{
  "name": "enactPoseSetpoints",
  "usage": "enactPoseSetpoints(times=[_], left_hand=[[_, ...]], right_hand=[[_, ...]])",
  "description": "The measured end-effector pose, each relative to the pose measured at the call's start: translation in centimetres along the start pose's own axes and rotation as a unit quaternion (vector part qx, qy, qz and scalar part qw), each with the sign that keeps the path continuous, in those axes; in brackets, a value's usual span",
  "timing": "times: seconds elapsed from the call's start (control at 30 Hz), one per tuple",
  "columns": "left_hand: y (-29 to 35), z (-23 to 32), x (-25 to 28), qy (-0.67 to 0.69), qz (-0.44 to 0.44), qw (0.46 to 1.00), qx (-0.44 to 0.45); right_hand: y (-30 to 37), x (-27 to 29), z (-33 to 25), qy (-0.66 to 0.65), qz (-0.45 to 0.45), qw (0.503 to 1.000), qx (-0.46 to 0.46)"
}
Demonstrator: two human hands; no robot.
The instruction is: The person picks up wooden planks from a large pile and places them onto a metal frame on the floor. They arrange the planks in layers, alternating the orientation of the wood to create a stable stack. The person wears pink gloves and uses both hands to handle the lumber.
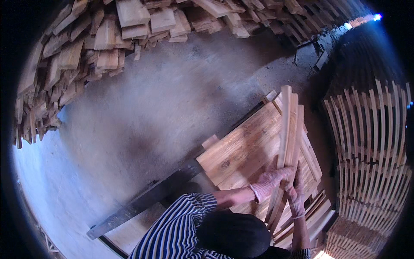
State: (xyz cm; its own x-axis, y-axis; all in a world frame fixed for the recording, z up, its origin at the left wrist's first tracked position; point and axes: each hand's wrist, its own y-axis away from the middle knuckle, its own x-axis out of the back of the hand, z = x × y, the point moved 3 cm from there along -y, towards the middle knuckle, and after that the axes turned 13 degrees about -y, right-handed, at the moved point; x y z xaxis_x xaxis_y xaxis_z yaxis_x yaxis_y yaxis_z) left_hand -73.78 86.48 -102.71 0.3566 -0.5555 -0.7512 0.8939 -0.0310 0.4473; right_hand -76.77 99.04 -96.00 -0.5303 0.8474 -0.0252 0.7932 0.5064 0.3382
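Several long narrow wooden strips (290, 129) stand out from my hands, bunched together and slanting up and away over a pile of wider planks. My left hand (271, 180), in a pale knitted glove, is closed around the bundle at about its middle. Gloved too, my right hand (296, 193) grips the strips from the right side, slightly nearer to me. Beneath them lie flat wooden boards (241, 149) with visible grain and a dark knot. The near ends of the strips run down beside a dark cap (233, 234), which partly hides them.
A dark beam (142, 205) runs diagonally on the left of the boards. Rough planks (108, 39) are heaped along the far and left side. Tall stacks of spaced slats (366, 125) stand at the right. More strips (308, 220) lie beside my right forearm. The dusty floor (151, 103) stretches between.
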Motion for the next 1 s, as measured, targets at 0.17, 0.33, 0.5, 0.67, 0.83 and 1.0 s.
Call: enactPoseSetpoints(times=[0.17, 0.33, 0.5, 0.67, 0.83, 1.0], left_hand=[[-0.3, 4.5, 1.7, -0.115, -0.078, 0.990, -0.035], [-4.6, 21.1, 8.3, -0.124, -0.003, 0.992, -0.034], [-6.7, 28.7, 5.9, -0.277, -0.094, 0.956, 0.025], [-6.2, 26.0, 4.5, -0.407, -0.096, 0.893, 0.169], [-8.8, 19.4, 4.2, -0.610, -0.051, 0.785, 0.094], [-9.4, 11.0, -0.7, -0.700, -0.064, 0.700, 0.122]], right_hand=[[3.5, 5.9, 3.8, 0.149, 0.096, 0.982, 0.061], [5.4, 2.5, 3.5, 0.371, 0.034, 0.927, 0.031], [6.7, -2.2, 6.2, 0.485, -0.015, 0.873, 0.044], [7.4, -4.2, 7.5, 0.477, -0.031, 0.876, 0.070], [7.2, -4.4, 11.6, 0.503, -0.007, 0.856, 0.117], [11.4, 0.3, 5.8, 0.484, 0.011, 0.860, 0.161]])
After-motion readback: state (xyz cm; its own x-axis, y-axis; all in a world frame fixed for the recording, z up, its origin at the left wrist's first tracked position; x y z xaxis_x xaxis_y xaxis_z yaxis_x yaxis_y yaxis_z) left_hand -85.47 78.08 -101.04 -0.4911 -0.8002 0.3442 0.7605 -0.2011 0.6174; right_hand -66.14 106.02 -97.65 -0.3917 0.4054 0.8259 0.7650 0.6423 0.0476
